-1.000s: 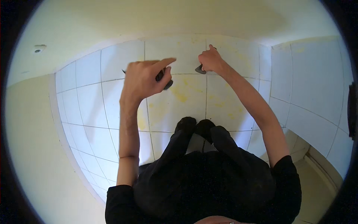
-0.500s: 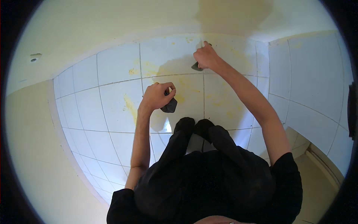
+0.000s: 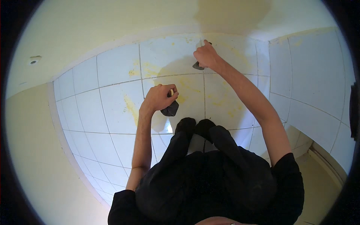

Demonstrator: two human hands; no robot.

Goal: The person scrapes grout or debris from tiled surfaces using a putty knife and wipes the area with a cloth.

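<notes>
My left hand (image 3: 159,97) is closed, thumb and fingers curled round a dark grey crumpled cloth (image 3: 170,108) that hangs below it. The cloth is over the tiled floor (image 3: 112,116), in front of my feet. Farther off to the right, my right hand (image 3: 207,55) grips what looks like a scraper (image 3: 198,66). Its grey, flared end sticks out on the near side of my fist, and a dark tip shows past the thumb. The rest of the tool is hidden in my hand. Yellow smears (image 3: 131,105) and specks mark the white tiles around both hands.
A pale wall (image 3: 123,22) rises beyond the tiles, with a small white fitting (image 3: 35,60) at the left. White tiling (image 3: 315,75) stands on the right, with a dark object (image 3: 354,110) at the edge. My dark-covered feet (image 3: 204,128) are close together.
My left hand and the cloth have shifted slightly nearer to me. My right hand is almost in the same place, a touch farther away, still gripping the scraper.
</notes>
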